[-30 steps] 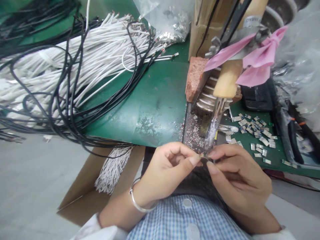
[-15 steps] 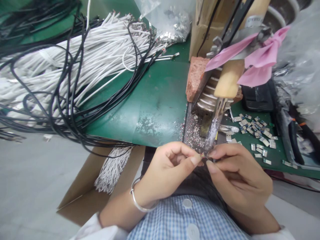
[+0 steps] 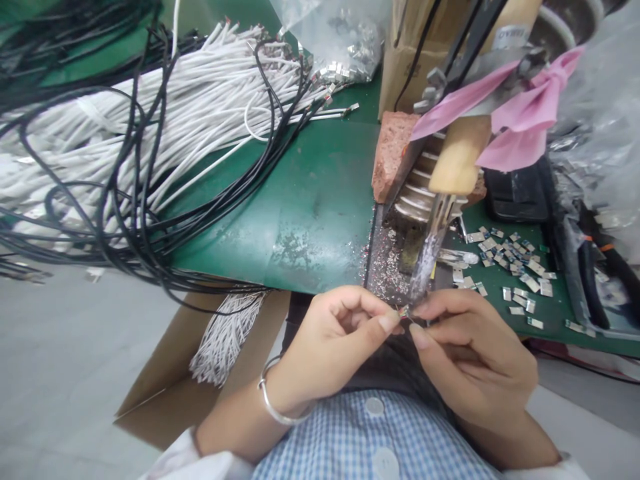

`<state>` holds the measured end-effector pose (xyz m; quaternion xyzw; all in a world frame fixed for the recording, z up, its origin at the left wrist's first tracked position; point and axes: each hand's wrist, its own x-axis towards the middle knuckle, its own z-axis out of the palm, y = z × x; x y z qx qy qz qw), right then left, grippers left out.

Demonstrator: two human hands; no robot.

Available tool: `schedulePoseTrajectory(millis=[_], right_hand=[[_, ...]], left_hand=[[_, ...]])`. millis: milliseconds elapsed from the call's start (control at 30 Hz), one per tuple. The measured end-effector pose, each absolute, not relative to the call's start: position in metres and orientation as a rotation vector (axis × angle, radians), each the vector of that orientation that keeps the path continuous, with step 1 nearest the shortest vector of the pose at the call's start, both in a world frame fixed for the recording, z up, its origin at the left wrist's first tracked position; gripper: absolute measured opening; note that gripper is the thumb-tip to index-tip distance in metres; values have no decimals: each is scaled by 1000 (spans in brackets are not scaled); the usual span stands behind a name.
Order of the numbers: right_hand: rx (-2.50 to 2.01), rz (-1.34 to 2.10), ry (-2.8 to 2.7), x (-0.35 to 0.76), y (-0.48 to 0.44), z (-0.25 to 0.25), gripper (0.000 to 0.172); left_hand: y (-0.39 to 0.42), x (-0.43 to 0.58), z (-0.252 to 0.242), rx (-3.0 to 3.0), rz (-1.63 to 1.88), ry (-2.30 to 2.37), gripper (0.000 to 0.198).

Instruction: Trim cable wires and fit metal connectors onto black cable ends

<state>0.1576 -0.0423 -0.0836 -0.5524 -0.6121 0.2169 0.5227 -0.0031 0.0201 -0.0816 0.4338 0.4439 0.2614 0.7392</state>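
Note:
My left hand (image 3: pixel 340 340) and my right hand (image 3: pixel 470 347) meet just below the green bench's front edge. Both pinch one tiny connector piece (image 3: pixel 404 311) between thumb and forefinger. The piece sits right under the tip of a fixed soldering iron (image 3: pixel 431 250) with a wooden handle (image 3: pixel 457 157). A silver bangle (image 3: pixel 273 403) circles my left wrist. What exactly the piece is stays too small to tell.
A heap of white cables (image 3: pixel 165 127) tangled with black cables (image 3: pixel 125 220) covers the left of the green bench (image 3: pixel 310 207). Several small metal shells (image 3: pixel 515 267) lie at the right. A brick (image 3: pixel 390 160), pink cloth (image 3: pixel 520 120), plastic bags and a cardboard box (image 3: pixel 165 393) of white cables surround me.

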Motion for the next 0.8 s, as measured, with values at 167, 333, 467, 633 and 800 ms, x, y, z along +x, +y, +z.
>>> schedulePoseTrajectory(millis=[167, 333, 467, 633, 800], right_hand=[[-1296, 501, -1492, 159, -41, -82, 19], [-1283, 518, -1477, 159, -42, -82, 19], [-1259, 523, -1498, 162, -42, -85, 19], [-1256, 525, -1514, 163, -44, -86, 18], [-1255, 559, -1519, 164, -48, -86, 18]], left_hand=[[21, -3, -81, 965, 568, 979, 18], [20, -3, -80, 988, 556, 974, 18], [18, -4, -80, 991, 541, 973, 18], [17, -3, -80, 1004, 515, 981, 20], [15, -3, -82, 1015, 496, 977, 23]])
